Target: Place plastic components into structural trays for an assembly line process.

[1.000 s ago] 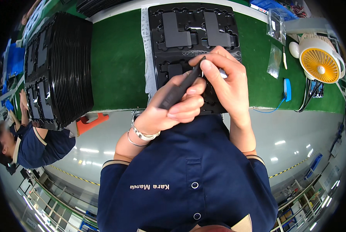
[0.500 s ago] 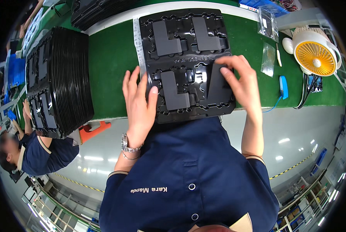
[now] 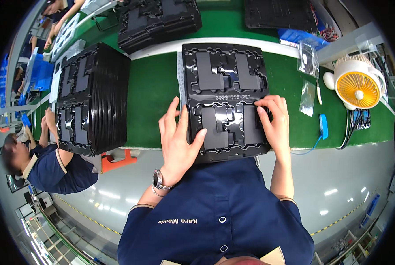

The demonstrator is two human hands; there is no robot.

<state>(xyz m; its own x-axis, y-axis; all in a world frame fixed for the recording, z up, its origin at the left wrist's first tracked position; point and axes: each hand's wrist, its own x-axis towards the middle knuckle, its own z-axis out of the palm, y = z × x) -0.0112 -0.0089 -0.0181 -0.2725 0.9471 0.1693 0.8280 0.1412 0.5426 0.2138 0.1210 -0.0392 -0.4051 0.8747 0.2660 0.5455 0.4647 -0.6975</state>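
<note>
— Black moulded plastic, that tray [image 3: 226, 99] between the two hands. Why does it sit so close to the person's body?

— It lies flat on the green desk [image 3: 155, 95], its near edge overhanging the desk's front, so both hands can reach its nearer pockets without stretching. The far half stretches away beyond the fingertips.

— And the left hand [image 3: 177, 141]?

— Spread wide and flat, fingers [image 3: 173, 112] resting along the tray's left edge, thumb laid onto the dark insert [image 3: 215, 128] in the near-left pocket. It grips nothing; it looks to be steadying the tray, as I judge it.

— The right hand [image 3: 274, 123]?

— Fingers loosely curled, tips pressing on the near-right insert [image 3: 250, 128] and the rim beside it. Nothing is closed in that hand either.

— What lies outside the fingers?

— Well to the left of the left hand stands a tall stack of like trays [image 3: 91, 97]. Well to the right of the right hand are a small clear bag [image 3: 307, 92], a blue cabled device [image 3: 323, 126] and a yellow desk fan [image 3: 356, 84], kept apart from the tray.
</note>
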